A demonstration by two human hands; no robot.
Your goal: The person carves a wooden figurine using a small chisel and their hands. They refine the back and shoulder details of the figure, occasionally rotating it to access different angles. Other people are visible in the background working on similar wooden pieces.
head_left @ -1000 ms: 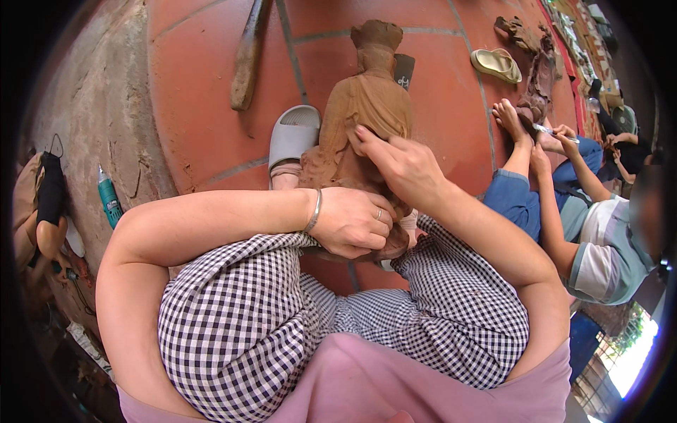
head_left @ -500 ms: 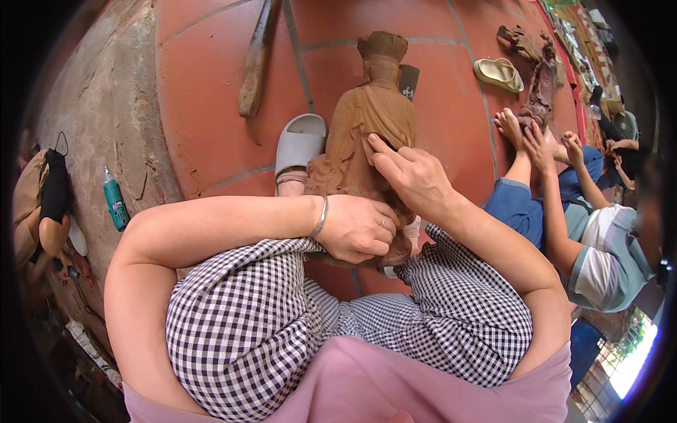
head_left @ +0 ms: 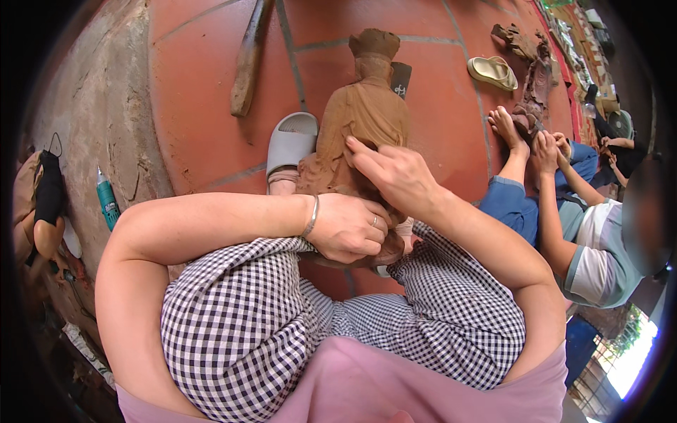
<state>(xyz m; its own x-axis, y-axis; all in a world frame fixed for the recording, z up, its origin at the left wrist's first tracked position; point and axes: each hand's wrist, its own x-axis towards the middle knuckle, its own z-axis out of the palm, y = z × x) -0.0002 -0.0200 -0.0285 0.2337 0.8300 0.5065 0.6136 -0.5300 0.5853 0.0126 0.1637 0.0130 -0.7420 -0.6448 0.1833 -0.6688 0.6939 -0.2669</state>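
A brown carved wooden figure (head_left: pixel 363 113) with a flat cap stands on the red tile floor between my knees. My left hand (head_left: pixel 349 229), with a bracelet at the wrist and a ring, grips the lower part of the figure. Fingers of my right hand (head_left: pixel 395 173) press flat on the figure's right side, with what they may hold hidden. My checked trousers fill the lower middle of the view.
A grey slipper (head_left: pixel 290 144) lies left of the figure and a wooden mallet (head_left: pixel 248 60) farther back. A teal bottle (head_left: pixel 107 201) stands by the concrete wall at left. At right another person in blue (head_left: pixel 599 247) sits handling a second carving (head_left: pixel 532 77); a beige slipper (head_left: pixel 492 72) lies nearby.
The view has shifted slightly right and down. My right hand's fingers have slid a little along the figure's side. My left hand stays on the base.
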